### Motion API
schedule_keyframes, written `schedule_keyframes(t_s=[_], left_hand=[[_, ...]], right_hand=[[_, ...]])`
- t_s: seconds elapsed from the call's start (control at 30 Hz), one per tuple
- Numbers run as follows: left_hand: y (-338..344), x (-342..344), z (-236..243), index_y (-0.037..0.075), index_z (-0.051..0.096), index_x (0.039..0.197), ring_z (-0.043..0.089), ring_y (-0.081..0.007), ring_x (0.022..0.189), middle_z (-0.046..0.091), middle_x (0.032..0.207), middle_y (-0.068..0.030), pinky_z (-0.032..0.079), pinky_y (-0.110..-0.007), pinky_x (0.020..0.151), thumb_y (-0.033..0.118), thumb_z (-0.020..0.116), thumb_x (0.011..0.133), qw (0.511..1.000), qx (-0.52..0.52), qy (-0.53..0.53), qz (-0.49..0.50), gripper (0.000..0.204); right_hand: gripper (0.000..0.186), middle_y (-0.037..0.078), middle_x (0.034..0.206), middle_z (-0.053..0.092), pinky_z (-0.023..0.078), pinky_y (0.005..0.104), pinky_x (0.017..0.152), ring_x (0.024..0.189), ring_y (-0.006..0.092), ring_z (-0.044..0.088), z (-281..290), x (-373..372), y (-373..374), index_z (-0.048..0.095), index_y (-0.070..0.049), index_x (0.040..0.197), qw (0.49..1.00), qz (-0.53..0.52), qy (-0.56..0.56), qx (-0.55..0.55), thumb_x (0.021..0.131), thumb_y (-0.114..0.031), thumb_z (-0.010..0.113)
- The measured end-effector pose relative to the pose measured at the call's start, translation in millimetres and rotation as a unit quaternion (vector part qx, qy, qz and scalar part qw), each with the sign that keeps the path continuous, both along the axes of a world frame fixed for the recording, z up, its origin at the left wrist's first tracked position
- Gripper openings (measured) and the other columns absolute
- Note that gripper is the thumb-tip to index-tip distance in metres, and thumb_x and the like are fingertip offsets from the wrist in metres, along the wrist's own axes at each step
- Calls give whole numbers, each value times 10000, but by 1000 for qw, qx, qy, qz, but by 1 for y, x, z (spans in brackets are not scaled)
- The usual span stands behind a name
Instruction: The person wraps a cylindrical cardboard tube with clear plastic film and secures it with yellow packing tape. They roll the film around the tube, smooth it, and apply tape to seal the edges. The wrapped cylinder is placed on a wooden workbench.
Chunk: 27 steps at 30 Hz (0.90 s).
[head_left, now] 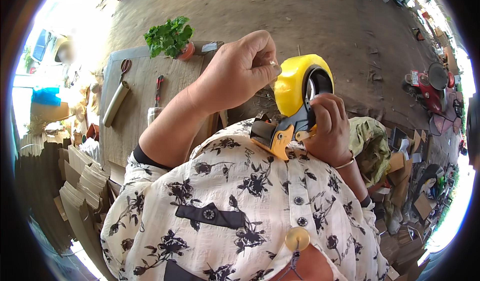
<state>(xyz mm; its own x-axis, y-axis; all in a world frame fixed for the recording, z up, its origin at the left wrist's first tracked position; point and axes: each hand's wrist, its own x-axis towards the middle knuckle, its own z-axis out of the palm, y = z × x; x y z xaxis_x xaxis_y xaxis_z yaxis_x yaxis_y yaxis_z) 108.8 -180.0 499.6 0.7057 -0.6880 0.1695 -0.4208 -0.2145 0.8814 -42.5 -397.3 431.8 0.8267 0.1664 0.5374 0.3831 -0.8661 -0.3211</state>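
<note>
My right hand (pixel 327 128) is wrapped around the handle of a tape dispenser (pixel 295 103), fingers clamped shut on it, holding it up close in front of my chest with its yellow hood uppermost and its orange and black base pointing down toward my blouse (pixel 235 206). My left hand (pixel 240 71) is raised just to the left of the dispenser, its thumb and forefinger pinched together right at the edge of the yellow hood; whether they grip a strip of tape I cannot tell, as it is too thin and clear to make out. My own white, black-flowered blouse fills the space below both hands and blocks the view of anything under them. Beyond my left forearm, farther away, stands a wooden table (pixel 135 131). On it, a red pot (pixel 186 52) holds a leafy green plant (pixel 169 36), at the far edge above my left fingers. To the left of my fingers on the same table lie a pair of scissors (pixel 124 67), a rolled tube (pixel 115 103) of brownish material, and a red-handled tool (pixel 158 88). Left of the table, flattened cardboard sheets (pixel 75 181) are stacked. To the right of my right hand sits a heap of olive cloth (pixel 370 143), with more cardboard scraps (pixel 410 206) beyond, and a red scooter (pixel 430 88) well apart on bare ground.
</note>
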Motion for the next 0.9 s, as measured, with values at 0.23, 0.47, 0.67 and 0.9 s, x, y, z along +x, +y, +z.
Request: schedule_keyframes(t_s=[0.23, 0.47, 0.67, 0.9], left_hand=[[17, -3, 4, 52, 511, 950, 480, -68, 730, 495, 787, 18, 434, -241, 654, 95, 785, 923, 999, 33, 16, 32, 278], [25, -3, -5, 88, 642, 1235, 722, -304, 920, 729, 981, -120, 558, -413, 780, 152, 827, 819, 983, 168, -73, -6, 459], [33, -5, -17, 79, 749, 1015, 690, -324, 881, 704, 934, -108, 542, -397, 776, 114, 777, 834, 967, 194, -164, -22, 186], [29, -1, -22, 57, 740, 906, 682, -331, 830, 686, 860, -124, 543, -389, 733, 71, 728, 826, 971, 222, -77, -43, 82]], right_hand=[[544, 145, 1112, 612, 533, 473, 872, 1062, 384, 624, 4, 3, 14, 570, -17, 1105, 1000, 7, -7, -24, 614, 10, 804], [568, 147, 1119, 617, 538, 481, 904, 1090, 379, 625, -11, 0, 15, 573, -25, 1107, 999, 7, 2, -51, 590, -2, 808], [619, 140, 1130, 619, 538, 478, 929, 1118, 373, 625, -9, 4, 20, 574, -33, 1133, 998, 4, 4, -62, 565, -12, 819], [618, 143, 1109, 613, 531, 475, 952, 1105, 366, 624, 6, 2, 22, 589, -34, 1119, 992, 29, 24, -117, 546, -24, 822]])
